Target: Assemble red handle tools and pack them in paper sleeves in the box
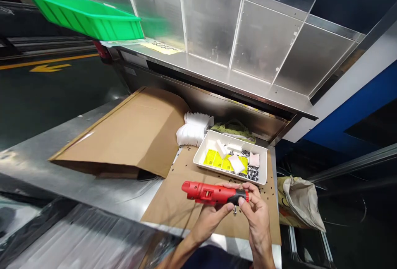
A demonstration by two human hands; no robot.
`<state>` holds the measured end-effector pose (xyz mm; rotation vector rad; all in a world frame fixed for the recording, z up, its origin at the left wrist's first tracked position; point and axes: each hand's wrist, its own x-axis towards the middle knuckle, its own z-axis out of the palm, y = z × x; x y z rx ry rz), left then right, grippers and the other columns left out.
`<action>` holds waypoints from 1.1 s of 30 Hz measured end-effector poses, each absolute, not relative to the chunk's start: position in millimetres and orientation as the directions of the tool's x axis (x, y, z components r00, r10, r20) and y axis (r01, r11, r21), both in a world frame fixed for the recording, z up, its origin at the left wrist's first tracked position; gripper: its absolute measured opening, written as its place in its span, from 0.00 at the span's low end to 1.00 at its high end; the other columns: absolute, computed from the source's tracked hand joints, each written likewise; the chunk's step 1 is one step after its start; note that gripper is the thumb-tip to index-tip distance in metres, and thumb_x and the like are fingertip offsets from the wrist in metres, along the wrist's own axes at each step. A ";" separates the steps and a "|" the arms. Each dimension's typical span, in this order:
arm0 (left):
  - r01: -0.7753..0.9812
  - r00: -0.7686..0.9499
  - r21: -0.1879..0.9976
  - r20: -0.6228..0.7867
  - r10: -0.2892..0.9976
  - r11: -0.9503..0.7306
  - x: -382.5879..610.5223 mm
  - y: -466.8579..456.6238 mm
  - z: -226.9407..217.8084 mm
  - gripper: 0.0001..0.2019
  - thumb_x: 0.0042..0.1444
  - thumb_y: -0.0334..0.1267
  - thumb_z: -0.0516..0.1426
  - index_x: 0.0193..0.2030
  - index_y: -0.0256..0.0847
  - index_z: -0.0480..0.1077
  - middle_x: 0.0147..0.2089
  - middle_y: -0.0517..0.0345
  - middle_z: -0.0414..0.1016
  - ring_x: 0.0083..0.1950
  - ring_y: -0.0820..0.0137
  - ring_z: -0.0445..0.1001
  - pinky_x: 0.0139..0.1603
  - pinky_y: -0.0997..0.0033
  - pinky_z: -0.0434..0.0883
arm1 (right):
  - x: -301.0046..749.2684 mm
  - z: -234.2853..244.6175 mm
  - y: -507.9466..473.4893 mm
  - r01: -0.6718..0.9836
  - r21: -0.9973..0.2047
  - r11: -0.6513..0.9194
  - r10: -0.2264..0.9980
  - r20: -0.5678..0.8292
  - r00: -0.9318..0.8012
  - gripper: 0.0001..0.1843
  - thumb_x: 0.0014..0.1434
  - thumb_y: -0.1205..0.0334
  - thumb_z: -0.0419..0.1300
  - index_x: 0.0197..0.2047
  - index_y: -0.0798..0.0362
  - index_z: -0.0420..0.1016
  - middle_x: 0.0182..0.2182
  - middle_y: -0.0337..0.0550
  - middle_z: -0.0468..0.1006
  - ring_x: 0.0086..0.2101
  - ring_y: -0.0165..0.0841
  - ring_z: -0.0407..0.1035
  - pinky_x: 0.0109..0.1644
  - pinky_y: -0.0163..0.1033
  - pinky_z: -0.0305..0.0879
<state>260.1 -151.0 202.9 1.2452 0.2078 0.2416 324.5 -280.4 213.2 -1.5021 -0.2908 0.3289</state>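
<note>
My left hand is closed round a red electric screwdriver with a black front end, held level above the brown cardboard sheet. My right hand pinches at the tool's black tip, where a small screw hangs below the fingers. Just beyond the hands sits a white tray holding yellow labels, white blocks and small dark screws.
A large folded cardboard piece lies at left on the metal bench. White stacked pieces sit behind the tray. Loose screws dot the cardboard. A green bin rests on the metal shelf above. A crumpled bag hangs at right.
</note>
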 end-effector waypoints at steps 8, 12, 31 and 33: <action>-0.119 0.971 0.930 0.036 0.237 0.348 271.0 -136.4 199.5 0.25 0.55 0.57 0.64 0.55 0.45 0.75 0.56 0.50 0.79 0.65 0.54 0.70 0.71 0.52 0.64 | 337.5 210.5 -272.7 0.004 -1.000 0.001 0.389 0.004 0.921 0.20 0.53 0.42 0.69 0.32 0.51 0.85 0.47 0.51 0.72 0.48 0.41 0.69 0.46 0.39 0.71; -0.129 0.973 0.929 0.052 0.223 0.347 276.3 -134.3 189.5 0.25 0.55 0.56 0.64 0.55 0.45 0.75 0.58 0.50 0.78 0.65 0.53 0.71 0.71 0.51 0.65 | 343.0 206.2 -275.0 -0.018 -1.000 0.008 0.410 -0.013 0.912 0.18 0.54 0.43 0.68 0.34 0.50 0.85 0.48 0.50 0.70 0.46 0.40 0.69 0.43 0.37 0.71; -0.061 0.984 0.978 0.025 0.175 0.201 271.0 -126.5 207.4 0.24 0.57 0.60 0.60 0.52 0.46 0.74 0.56 0.48 0.79 0.64 0.51 0.71 0.69 0.49 0.65 | 346.9 198.8 -275.3 0.009 -0.999 -0.032 0.473 -0.007 0.881 0.16 0.56 0.45 0.66 0.31 0.51 0.83 0.42 0.47 0.70 0.47 0.40 0.68 0.48 0.38 0.69; -0.075 0.985 0.983 0.047 0.168 0.167 268.1 -124.9 208.2 0.19 0.59 0.55 0.61 0.51 0.47 0.74 0.59 0.49 0.78 0.66 0.52 0.70 0.71 0.50 0.63 | 346.9 198.0 -273.2 0.005 -1.000 -0.014 0.456 -0.002 0.890 0.14 0.56 0.48 0.66 0.32 0.50 0.83 0.42 0.47 0.70 0.47 0.40 0.69 0.49 0.38 0.70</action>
